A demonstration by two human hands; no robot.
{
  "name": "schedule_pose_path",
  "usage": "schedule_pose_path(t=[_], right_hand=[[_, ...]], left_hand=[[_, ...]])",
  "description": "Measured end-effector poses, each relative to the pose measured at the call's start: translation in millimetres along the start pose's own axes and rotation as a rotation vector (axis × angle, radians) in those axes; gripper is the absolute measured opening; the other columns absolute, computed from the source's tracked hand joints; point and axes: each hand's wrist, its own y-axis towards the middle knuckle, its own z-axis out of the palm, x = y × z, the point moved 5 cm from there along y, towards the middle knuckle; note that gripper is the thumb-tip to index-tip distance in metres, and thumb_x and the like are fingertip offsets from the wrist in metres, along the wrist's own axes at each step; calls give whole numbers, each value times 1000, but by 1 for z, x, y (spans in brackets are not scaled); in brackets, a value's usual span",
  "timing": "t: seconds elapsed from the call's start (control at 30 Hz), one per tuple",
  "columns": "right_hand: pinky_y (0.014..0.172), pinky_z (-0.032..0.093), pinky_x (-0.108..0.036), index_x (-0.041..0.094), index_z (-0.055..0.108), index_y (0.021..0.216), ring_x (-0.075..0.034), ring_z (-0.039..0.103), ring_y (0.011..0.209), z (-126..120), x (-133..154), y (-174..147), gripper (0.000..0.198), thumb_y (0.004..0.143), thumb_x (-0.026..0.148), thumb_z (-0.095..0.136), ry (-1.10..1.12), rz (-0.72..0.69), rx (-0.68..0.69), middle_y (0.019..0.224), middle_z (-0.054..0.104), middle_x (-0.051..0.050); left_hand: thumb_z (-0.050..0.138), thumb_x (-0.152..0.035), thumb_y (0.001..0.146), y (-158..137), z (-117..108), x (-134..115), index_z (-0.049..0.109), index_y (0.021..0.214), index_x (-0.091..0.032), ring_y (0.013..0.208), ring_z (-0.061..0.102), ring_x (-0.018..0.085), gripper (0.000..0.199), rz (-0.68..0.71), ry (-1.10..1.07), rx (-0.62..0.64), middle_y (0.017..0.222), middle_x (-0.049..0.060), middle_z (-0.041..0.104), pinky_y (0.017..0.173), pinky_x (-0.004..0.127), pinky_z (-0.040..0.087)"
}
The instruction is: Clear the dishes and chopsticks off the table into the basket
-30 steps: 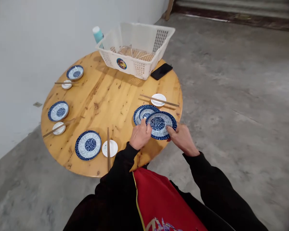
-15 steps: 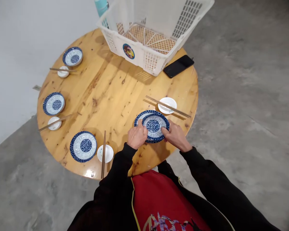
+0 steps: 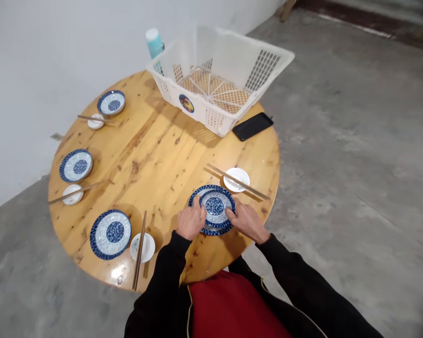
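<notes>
Two blue-and-white plates overlap near the table's front right edge. Both of my hands hold the upper plate, which sits almost fully over the lower plate. My left hand grips its left rim and my right hand grips its right rim. Just behind them a small white dish carries a pair of chopsticks.
The round wooden table also bears three more blue plates, each with a small white dish and chopsticks. A white plastic basket, a black phone and a teal bottle stand at the back.
The plate in my hands has moved left and down onto the other plate, from beside it to nearly covering it. My view has shifted, so the table sits lower in frame.
</notes>
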Motion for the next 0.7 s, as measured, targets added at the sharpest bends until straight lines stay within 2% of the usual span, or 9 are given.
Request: schedule_pose_path(t=[0.07, 0.13, 0.27, 0.37, 0.43, 0.53, 0.63, 0.7], right_hand=[[86, 49, -38, 7, 60, 128, -36, 72, 105, 1, -1, 2, 45, 102, 38, 42, 84, -27, 29, 103, 76, -22], [83, 52, -38, 12, 63, 116, -33, 73, 99, 7, -3, 3, 38, 101, 41, 43, 268, -14, 77, 99, 76, -18], [61, 55, -35, 16, 55, 124, -24, 71, 67, 30, -4, 4, 40, 96, 44, 47, 778, 141, 242, 89, 74, -11], [55, 55, -34, 18, 55, 126, -22, 68, 59, 31, -2, 4, 45, 88, 41, 53, 896, 159, 244, 88, 73, -9], [54, 55, -33, 20, 58, 123, -22, 67, 61, 18, -1, 1, 42, 85, 38, 54, 891, 78, 205, 91, 74, -8], [56, 55, -32, 19, 61, 119, -22, 66, 66, -14, -6, -8, 42, 84, 39, 50, 864, -85, 137, 90, 72, -8], [72, 60, -36, 17, 64, 117, -24, 68, 78, -52, -30, -21, 44, 83, 40, 49, 817, -222, 5, 91, 72, -9], [73, 60, -37, 17, 64, 121, -25, 69, 78, -72, -58, -30, 47, 83, 40, 48, 810, -237, 10, 93, 73, -9]], left_hand=[[34, -45, 108, 1, 2, 4, 39, 156, -14, 111, 75, 31, 58, -13, -76, 15, 115, 19, 77, 100, 40, 53], [34, -49, 107, 3, 7, 7, 39, 157, -13, 114, 74, 32, 62, -35, -208, 55, 121, 20, 76, 103, 40, 52], [33, -45, 105, 6, 18, 11, 40, 158, -11, 126, 68, 30, 63, -84, -466, 83, 136, 19, 70, 110, 37, 48], [34, -39, 104, 2, 18, 8, 43, 156, -10, 141, 58, 27, 60, -92, -528, 17, 150, 18, 61, 117, 34, 42], [34, -40, 103, -4, 15, 2, 43, 155, -10, 139, 59, 27, 61, -90, -554, -16, 149, 18, 62, 117, 34, 42], [35, -42, 102, -16, 4, -18, 41, 156, -11, 134, 62, 29, 63, -69, -580, -110, 145, 18, 65, 116, 38, 43], [35, -41, 101, -28, -5, -59, 41, 156, -10, 129, 64, 31, 63, -15, -581, -193, 141, 18, 67, 115, 43, 45], [35, -39, 101, -35, -3, -97, 43, 154, -12, 125, 66, 30, 60, 13, -574, -209, 136, 17, 70, 111, 45, 48]])
